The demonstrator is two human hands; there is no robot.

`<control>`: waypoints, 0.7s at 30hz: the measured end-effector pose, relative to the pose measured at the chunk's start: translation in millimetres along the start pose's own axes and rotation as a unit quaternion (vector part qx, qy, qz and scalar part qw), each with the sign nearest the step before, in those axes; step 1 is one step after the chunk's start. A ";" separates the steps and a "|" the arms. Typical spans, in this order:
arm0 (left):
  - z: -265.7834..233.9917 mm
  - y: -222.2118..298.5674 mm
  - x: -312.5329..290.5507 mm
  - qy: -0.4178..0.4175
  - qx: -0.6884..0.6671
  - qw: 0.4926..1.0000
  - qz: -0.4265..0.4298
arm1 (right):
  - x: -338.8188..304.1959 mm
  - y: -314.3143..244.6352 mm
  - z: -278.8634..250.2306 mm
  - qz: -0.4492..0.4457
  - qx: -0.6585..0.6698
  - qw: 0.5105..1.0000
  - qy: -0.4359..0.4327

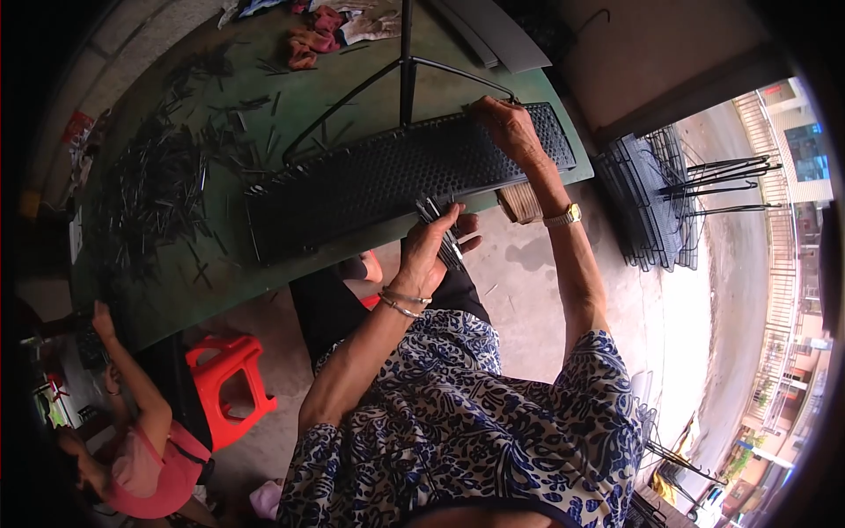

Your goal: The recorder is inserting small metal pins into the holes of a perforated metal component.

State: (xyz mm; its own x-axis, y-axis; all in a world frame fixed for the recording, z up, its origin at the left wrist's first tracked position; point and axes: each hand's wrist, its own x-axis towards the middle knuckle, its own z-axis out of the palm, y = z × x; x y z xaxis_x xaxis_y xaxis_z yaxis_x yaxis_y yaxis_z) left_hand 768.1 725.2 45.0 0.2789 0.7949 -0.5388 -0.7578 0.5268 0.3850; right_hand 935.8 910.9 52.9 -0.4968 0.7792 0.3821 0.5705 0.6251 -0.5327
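A long black perforated metal panel (370,176) lies across the near part of the green table (255,299), with a black wire frame (407,88) rising from its far side. Small black pieces sit along its far left edge. In my left hand (424,251), below the panel's near edge, is a bundle of thin black strips (451,253); the thumb presses on them. My right hand (509,132) is at the panel's far edge, toward its right end. Its fingers are pinched together there, and what they grip is hidden.
Loose black strips (158,185) are heaped on the table's left. Gloves and cloths (321,35) lie at the back. A red stool (231,387) stands below left, near a co-worker in pink (158,471). Wire racks (651,202) are stacked on the right.
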 end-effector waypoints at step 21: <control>-13.4 13.5 -3.4 0.018 0.026 0.999 0.023 | -69.7 86.6 -39.0 0.371 -0.274 0.877 0.133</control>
State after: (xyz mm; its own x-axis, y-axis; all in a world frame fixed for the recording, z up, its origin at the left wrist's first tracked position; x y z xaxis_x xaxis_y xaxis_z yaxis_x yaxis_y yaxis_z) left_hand 749.0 725.6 42.0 0.2226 0.8071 -0.5468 -0.7369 0.5065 0.4477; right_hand 1045.4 912.5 9.6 0.2741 0.9184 0.2854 0.9370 -0.1883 -0.2941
